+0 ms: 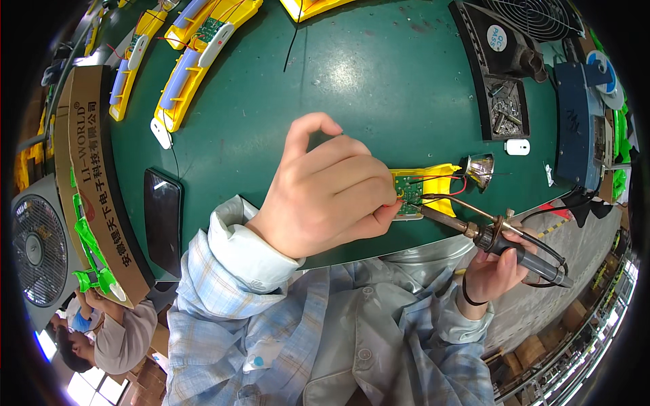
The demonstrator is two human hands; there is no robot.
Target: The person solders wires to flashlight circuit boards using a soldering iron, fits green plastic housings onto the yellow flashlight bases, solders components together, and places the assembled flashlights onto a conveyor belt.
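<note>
My left hand is closed at the left side of a small green circuit board, its thumb and fingertips pressed together. Whatever they pinch is hidden or too small to name. The board sits in a yellow plastic housing near the table's front edge. My right hand grips a soldering iron by its black handle, its tip angled up and left to the board. A thin metal tube runs along the iron, reaching over the board. Red and black wires lead from the board toward a shiny cone-shaped reflector.
A black phone lies left on the green table. Yellow housings with purple cells lie back left. A black holder with a metal-parts tray and a blue box unit stand right. A cardboard box borders the left; beyond sits another person.
</note>
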